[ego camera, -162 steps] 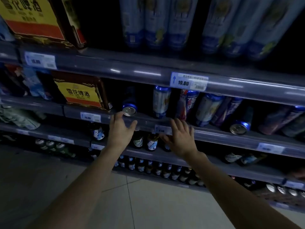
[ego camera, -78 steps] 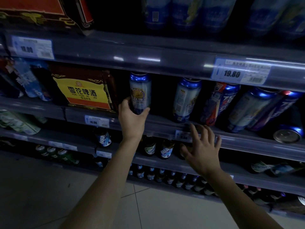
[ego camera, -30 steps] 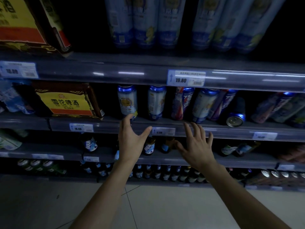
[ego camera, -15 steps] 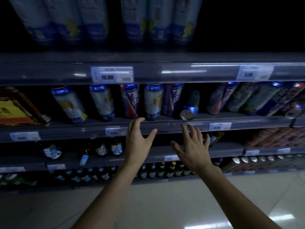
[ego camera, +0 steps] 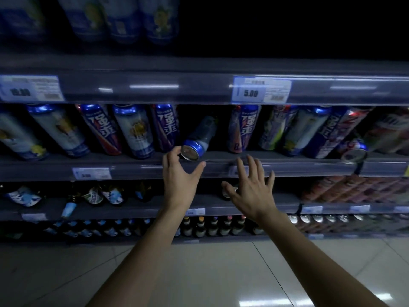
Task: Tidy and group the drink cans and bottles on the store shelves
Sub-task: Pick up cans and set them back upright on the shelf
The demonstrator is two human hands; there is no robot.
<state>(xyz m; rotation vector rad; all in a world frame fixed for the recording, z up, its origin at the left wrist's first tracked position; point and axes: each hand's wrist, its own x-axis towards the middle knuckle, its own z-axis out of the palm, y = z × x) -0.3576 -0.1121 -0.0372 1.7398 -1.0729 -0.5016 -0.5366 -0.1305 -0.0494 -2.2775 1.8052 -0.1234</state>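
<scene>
Shelf [ego camera: 132,170] holds upright cans [ego camera: 132,129], one toppled can [ego camera: 200,137]; left grip [ego camera: 180,185], right grip [ego camera: 252,196] wide.

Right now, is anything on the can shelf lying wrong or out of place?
Yes. A blue-rimmed grey can lies tipped over, end facing out, among the upright cans, just above the left hand. A second toppled blue-rimmed can lies at the shelf edge far right.
</scene>
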